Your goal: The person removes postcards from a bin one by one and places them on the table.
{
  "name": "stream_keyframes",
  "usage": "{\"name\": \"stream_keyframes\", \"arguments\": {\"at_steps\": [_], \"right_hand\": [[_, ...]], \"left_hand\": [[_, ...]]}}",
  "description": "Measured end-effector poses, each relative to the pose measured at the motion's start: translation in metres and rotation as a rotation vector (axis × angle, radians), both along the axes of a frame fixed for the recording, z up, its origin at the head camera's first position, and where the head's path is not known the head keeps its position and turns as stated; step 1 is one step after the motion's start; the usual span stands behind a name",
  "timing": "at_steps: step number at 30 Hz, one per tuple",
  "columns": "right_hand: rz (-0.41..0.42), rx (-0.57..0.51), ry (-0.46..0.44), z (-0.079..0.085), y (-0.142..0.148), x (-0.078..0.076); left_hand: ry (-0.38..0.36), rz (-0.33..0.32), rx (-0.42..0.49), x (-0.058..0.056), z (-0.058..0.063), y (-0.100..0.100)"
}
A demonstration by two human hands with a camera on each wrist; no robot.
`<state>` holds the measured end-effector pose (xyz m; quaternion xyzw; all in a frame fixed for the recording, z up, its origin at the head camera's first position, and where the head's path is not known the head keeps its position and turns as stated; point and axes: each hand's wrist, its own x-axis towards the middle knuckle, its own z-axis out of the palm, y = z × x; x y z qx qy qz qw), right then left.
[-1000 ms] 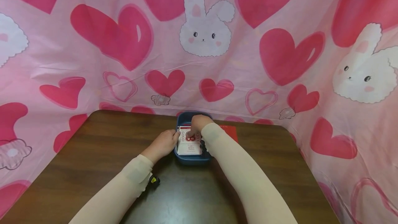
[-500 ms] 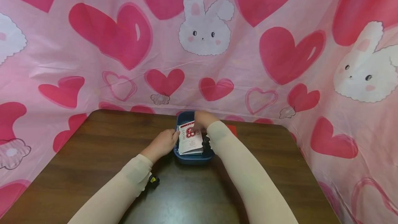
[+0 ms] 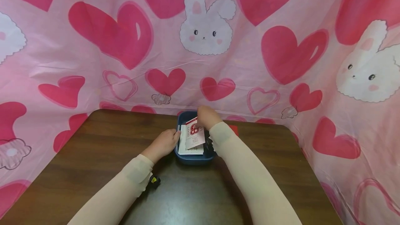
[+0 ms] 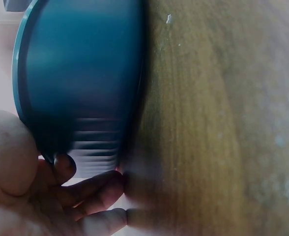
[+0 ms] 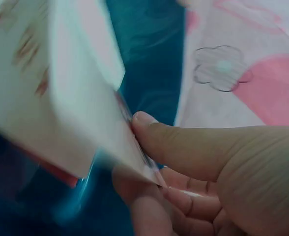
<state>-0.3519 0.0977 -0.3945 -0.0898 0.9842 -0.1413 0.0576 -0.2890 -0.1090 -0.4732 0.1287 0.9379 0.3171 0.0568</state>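
Note:
A blue plastic bin (image 3: 195,161) stands near the table's far edge. My left hand (image 3: 163,143) grips its left side; in the left wrist view the thumb is at the rim and the fingers lie along the ribbed outer wall (image 4: 93,152). Between thumb and fingers, my right hand (image 3: 208,116) pinches a white printed card (image 3: 195,135) with a red emblem and the word GOOD. The card is tilted over other white cards (image 3: 184,150) inside the bin. In the right wrist view, the card (image 5: 85,132) is blurred and its edge is at the thumb.
A flat red thing (image 3: 234,130) lies right of the bin, partly hidden by the right sleeve. Behind the brown wooden table (image 3: 125,138) hangs a pink curtain (image 3: 168,56) printed with hearts and rabbits. A black strap-like piece (image 3: 154,181) is at the left wrist.
My right hand has moved slightly up and to the right, lifting and turning the top card off the stack. Cards beneath now show. The left hand stays at the bin's side.

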Motion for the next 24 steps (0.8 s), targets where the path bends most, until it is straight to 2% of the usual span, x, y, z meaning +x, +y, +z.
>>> {"name": "stream_keyframes", "arguments": {"at_steps": [3,5,8,10,12,15,18,21,24], "right_hand": [[0.015,-0.065,-0.027,0.001,0.001,-0.004],[0.023,-0.119,-0.048,0.002,0.006,-0.008],[0.009,-0.219,-0.049,0.006,0.02,-0.011],[-0.022,-0.341,-0.061,0.008,0.034,-0.012],[-0.071,-0.479,-0.066,0.009,0.049,-0.011],[-0.136,-0.677,-0.072,0.005,0.076,-0.009],[-0.181,-0.83,-0.053,0.0,0.103,-0.005],[-0.23,-0.883,-0.031,-0.004,0.131,0.002],[-0.283,-0.871,-0.027,-0.012,0.157,0.006]], "left_hand": [[-0.003,0.002,0.003,-0.001,0.0,-0.001],[0.006,-0.008,0.006,-0.011,-0.012,-0.004],[-0.001,-0.012,0.012,-0.013,-0.014,-0.004],[-0.001,-0.011,0.016,-0.013,-0.014,-0.004],[-0.019,0.001,0.019,-0.004,-0.003,-0.001],[-0.023,0.007,0.016,-0.002,-0.002,0.0],[-0.031,0.007,0.01,0.0,-0.002,0.001],[-0.035,0.016,0.019,0.0,-0.002,0.001],[-0.033,0.023,0.028,0.0,-0.001,0.0]]}}
